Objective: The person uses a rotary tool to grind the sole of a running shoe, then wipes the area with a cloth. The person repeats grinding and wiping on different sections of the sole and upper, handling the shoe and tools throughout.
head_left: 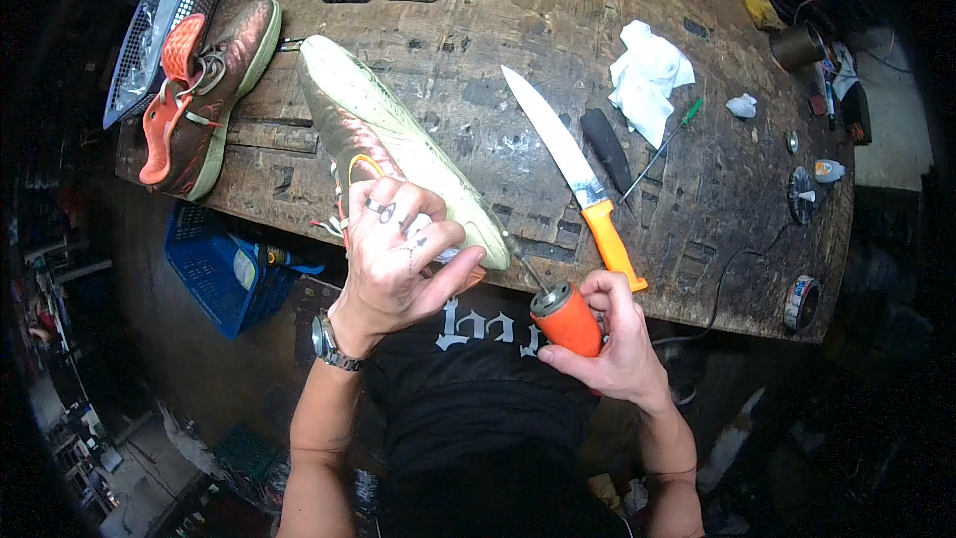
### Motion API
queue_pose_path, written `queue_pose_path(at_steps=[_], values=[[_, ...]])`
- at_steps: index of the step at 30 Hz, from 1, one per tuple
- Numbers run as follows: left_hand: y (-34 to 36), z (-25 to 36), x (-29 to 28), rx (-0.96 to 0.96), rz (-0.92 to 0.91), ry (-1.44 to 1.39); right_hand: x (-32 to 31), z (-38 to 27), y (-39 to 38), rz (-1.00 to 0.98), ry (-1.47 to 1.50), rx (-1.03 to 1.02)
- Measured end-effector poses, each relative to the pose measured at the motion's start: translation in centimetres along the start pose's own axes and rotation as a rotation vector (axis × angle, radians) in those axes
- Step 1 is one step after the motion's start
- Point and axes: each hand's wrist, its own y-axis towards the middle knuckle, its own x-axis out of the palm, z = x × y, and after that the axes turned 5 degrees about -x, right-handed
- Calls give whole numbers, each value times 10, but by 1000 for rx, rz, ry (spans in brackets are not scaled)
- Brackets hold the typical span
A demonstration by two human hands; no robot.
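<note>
- Left hand [393,257] curls its fingers around the shoe [406,130]; hold it still.
- Right hand [625,344] pinches the red tool [568,324] in its fingers; steer it slowly and softly.

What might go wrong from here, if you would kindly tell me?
The metal shaft of the orange tool in the right hand points toward the heel of the shoe; a slip might catch the left hand holding it.

The knife lies with its blade bare and its orange handle close to the right hand, so a stray move could knock it.
</note>
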Motion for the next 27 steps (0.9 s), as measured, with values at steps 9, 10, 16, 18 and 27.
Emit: queue_pose_path(at_steps=[9, 10, 16, 18, 27], values=[[3, 1, -10, -36, -118, -9, -5, -13, -2, -26, -253, -238], [2, 1, -11, -14, -132, 3, -3, -15, -2, -23, -239, -225], [-7, 3, -7, 158, -170, 50, 0, -26, 0, -56, -394, -218], [-10, 5, -4, 195, -203, 41, 1, -27, 2, -57, -405, -213], [-9, 17, 11, 181, -149, -40, 15, -25, 5, 20, -310, -206]])
